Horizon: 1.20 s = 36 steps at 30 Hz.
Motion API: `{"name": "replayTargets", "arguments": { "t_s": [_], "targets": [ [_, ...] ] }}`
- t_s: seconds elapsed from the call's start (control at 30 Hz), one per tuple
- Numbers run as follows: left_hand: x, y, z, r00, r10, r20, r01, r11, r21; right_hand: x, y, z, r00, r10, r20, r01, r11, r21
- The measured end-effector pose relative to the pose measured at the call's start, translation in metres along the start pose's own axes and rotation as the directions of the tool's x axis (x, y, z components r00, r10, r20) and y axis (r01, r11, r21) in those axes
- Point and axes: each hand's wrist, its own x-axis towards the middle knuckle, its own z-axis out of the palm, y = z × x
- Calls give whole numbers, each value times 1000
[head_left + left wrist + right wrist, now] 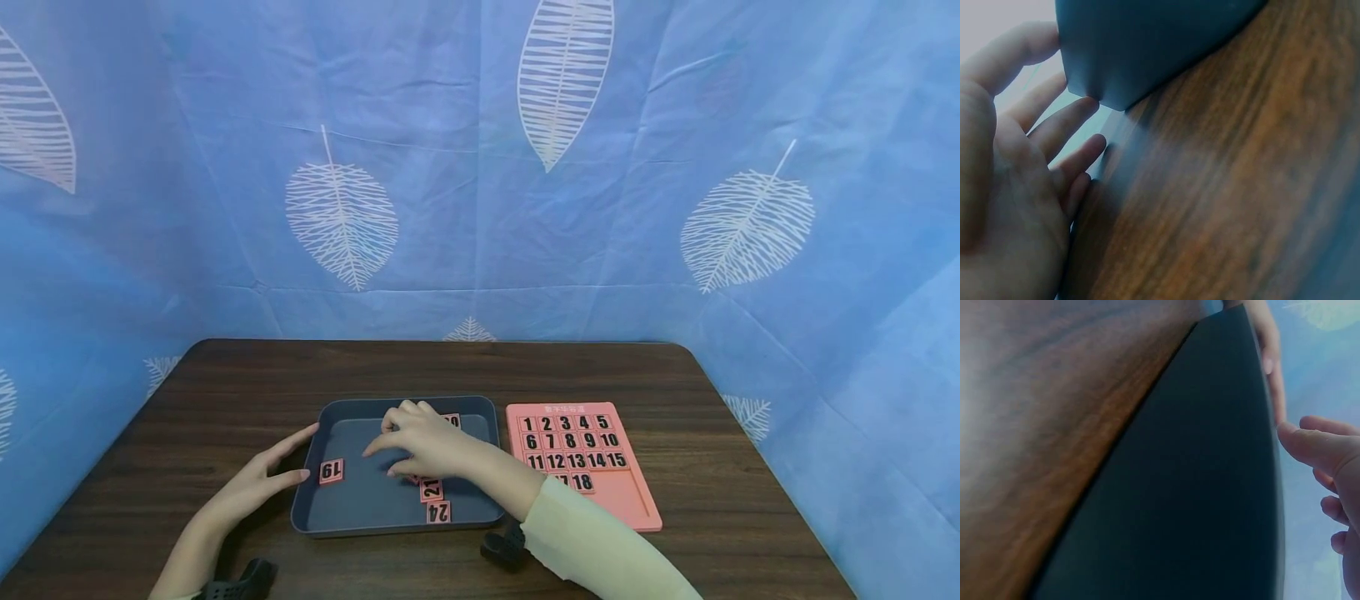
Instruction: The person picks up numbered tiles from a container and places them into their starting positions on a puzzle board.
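Note:
A dark grey tray (360, 432) lies on the table with several pink number tiles in it. My left hand (243, 493) is at its left side, fingers extended, fingertips at the tray wall (1141, 50) in the left wrist view. Over the tray's middle is my right hand (435, 442), thumb and index finger apart, nothing visible between them. Tile 19 (332, 472) sits alone near the tray's left end. Below the right hand are tile 21 (431, 491) and tile 24 (438, 512); another tile (452, 420) is partly hidden behind the hand.
A pink number board (633, 500) stands right of the tray, rows of tiles from 1 to 15 filled and tile 18 (582, 482) in the fourth row. The right forearm covers its lower left corner. The dark wooden table (720, 483) meets a blue leaf-patterned cloth (450, 225).

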Motion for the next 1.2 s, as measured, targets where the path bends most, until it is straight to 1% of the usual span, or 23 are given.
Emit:
{"name": "replayTargets", "arguments": {
  "t_s": [0.1, 0.23, 0.4, 0.57, 0.73, 0.93, 1.2],
  "targets": [
    [-1, 0, 0, 1000, -11, 3, 11, 1000, 2, 14, 1, 4, 998, -15, 53, 17, 999, -33],
    [-2, 1, -1, 1000, -12, 5, 12, 1000, 11, 31, 0, 10, 994, -4, 110, 11, 998, -54],
    [-2, 0, -2, 1000, 0, 4, 0, 1000, 30, 48, -5, 18, 990, -19, 141, 32, 996, -89],
    [-2, -2, -2, 1000, 3, 11, -3, 1000, 21, 60, -11, 24, 982, -17, 188, 40, 992, -122],
    [-1, -2, -2, 1000, 8, 20, -8, 1000, 1, 70, -15, 27, 968, 17, 250, 18, 990, -140],
    [-1, -3, -2, 1000, 19, 22, -19, 1000, 1, 76, -17, 32, 956, 46, 289, -6, 991, -137],
    [1, 1, -3, 1000, -26, 8, 26, 999, 19, 80, -18, 33, 951, 62, 302, -19, 989, -145]
  ]
}}
